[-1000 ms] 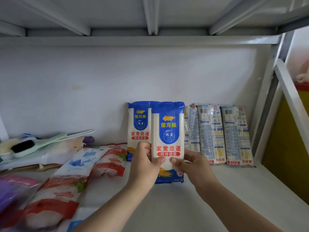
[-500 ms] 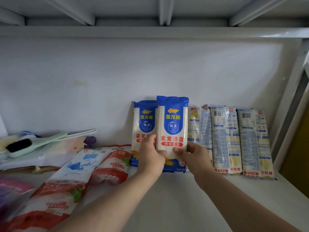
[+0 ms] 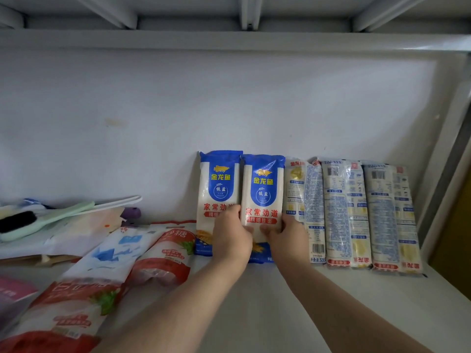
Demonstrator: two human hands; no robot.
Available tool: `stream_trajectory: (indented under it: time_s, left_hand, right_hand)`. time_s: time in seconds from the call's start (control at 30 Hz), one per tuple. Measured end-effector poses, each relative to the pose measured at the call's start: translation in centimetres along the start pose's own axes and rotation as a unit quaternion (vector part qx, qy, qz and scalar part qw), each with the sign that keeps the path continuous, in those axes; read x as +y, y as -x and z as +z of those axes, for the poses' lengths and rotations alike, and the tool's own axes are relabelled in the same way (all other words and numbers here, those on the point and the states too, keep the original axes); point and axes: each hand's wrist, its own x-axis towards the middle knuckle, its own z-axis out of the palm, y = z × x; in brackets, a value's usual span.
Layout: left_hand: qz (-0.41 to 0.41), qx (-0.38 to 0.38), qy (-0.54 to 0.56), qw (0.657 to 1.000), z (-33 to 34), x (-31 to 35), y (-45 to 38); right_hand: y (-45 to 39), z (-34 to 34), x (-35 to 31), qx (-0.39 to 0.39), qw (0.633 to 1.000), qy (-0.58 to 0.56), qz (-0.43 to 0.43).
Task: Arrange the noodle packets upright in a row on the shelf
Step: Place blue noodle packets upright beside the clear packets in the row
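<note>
White shelf (image 3: 293, 301), centre frame: blue noodle packet (image 3: 262, 200) upright against back wall, long axis vertical, clamped at lower edges between left hand (image 3: 233, 240) and right hand (image 3: 285, 238), equally near.

White shelf (image 3: 293, 309): noodle packets (image 3: 346, 215) upright in row, 1–3 o'clock, against back wall; sugar bags (image 3: 163, 253) flat, 9 o'clock; brush (image 3: 30, 222) on papers, 10 o'clock.

Sugar bags (image 3: 163, 253), green brush (image 3: 38, 222)
</note>
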Motion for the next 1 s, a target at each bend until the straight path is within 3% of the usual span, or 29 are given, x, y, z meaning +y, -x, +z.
stream_trajectory:
  time_s: [0.13,0.57,0.63,0.77,0.83,1.0]
  left_hand:
    - [0.022,0.001,-0.013,1.000,0.1,-0.1,-0.1]
    - [0.075,0.034,-0.070,0.994,0.5,-0.6,0.2]
    - [0.124,0.060,-0.125,0.983,0.4,-0.4,0.4]
    - [0.242,0.074,-0.291,0.923,0.3,-1.1,0.5]
    - [0.249,0.056,-0.337,0.906,0.0,-1.2,0.5]
    - [0.212,-0.011,-0.359,0.909,-0.3,-0.3,0.8]
  right_hand:
    - [-0.2,0.5,-0.3,0.017,0.997,0.067,-0.022]
    - [-1.0,0.1,-0.3,0.013,0.991,0.113,-0.067]
    - [-1.0,0.3,-0.3,0.026,0.988,0.134,-0.066]
    - [-0.8,0.3,-0.5,0.056,0.981,0.173,-0.070]
    - [-0.7,-0.1,-0.6,0.053,0.972,0.211,-0.084]
    - [-0.5,-1.6,-0.6,0.011,0.953,0.278,-0.124]
